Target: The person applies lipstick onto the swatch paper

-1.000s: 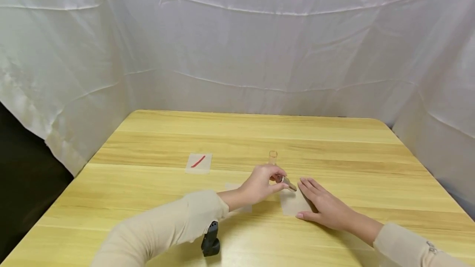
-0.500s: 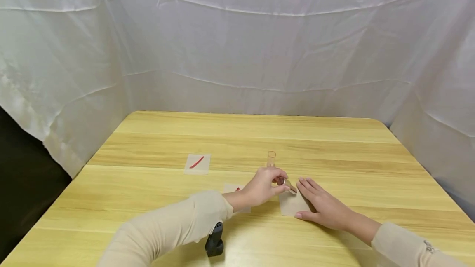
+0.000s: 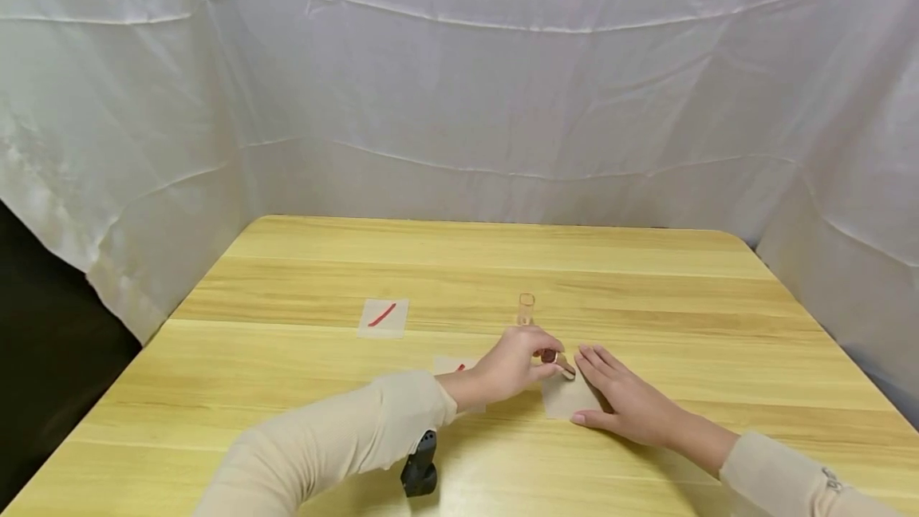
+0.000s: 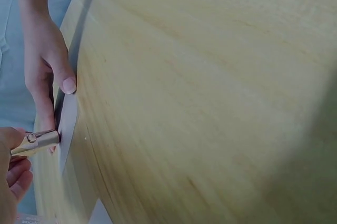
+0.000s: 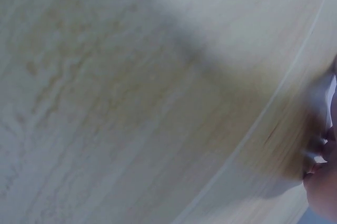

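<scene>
Slightly to the right and nearer the body, compared with the frame a second ago, the left grip (image 3: 508, 365) is shifted, and the metallic tube (image 3: 565, 366) is brought along with it, its dark round end turned more into view. By the same shift, part of a red mark on the middle sheet (image 3: 447, 362) is uncovered. The tube is pinched between thumb and fingers, tilted, its lower end held at the upper edge of the right-hand paper (image 3: 567, 399); whether the two touch cannot be told. The right grip (image 3: 632, 404) is kept in place, fingers laid flat along the paper's right side, thumb spread apart. A clear cap (image 3: 526, 308) is left upright on the bench (image 3: 287, 278), behind the left grip. From so small a shift, a careful stroke or adjustment is judged to be under way; no red is seen on this paper
</scene>
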Available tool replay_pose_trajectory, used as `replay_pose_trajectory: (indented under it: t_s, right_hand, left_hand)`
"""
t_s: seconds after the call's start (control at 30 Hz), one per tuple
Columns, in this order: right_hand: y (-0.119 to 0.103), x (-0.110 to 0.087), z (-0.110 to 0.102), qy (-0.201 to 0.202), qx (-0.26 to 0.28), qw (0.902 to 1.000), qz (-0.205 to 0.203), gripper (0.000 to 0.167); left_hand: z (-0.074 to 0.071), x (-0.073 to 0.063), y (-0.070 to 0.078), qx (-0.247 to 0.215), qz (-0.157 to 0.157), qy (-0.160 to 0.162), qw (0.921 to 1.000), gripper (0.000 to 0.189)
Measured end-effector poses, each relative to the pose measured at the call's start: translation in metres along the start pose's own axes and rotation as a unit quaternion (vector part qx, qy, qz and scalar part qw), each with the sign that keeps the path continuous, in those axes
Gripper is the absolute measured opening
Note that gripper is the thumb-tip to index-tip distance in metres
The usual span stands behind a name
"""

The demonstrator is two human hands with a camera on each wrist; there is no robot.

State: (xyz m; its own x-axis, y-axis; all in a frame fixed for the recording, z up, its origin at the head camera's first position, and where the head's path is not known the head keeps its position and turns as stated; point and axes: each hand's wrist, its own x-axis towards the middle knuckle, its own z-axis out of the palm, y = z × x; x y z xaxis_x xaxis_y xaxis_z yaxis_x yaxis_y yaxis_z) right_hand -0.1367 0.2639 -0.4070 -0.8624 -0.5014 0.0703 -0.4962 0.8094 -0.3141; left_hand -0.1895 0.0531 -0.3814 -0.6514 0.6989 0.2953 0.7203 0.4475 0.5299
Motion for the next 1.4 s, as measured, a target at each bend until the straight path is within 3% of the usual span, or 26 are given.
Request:
replay_pose_trajectory:
  t_s: [0.5,0.93,1.4]
  right_hand:
    - [-0.001,-0.001,0.000,-0.013,-0.004,0.9999,0.011,0.082]
    - [-0.001,0.000,-0.002,-0.012,-0.003,0.9999,0.006,0.082]
    - [0.000,-0.001,-0.001,-0.015,-0.007,0.9999,0.003,0.082]
  left_hand:
    - [-0.004,0.003,0.004,0.039,0.006,-0.035,0.9986,0.019]
    - [-0.003,0.000,0.002,0.058,0.050,-0.030,0.9966,0.017]
    - [-0.007,-0.007,0.008,0.068,0.040,-0.046,0.9958,0.020]
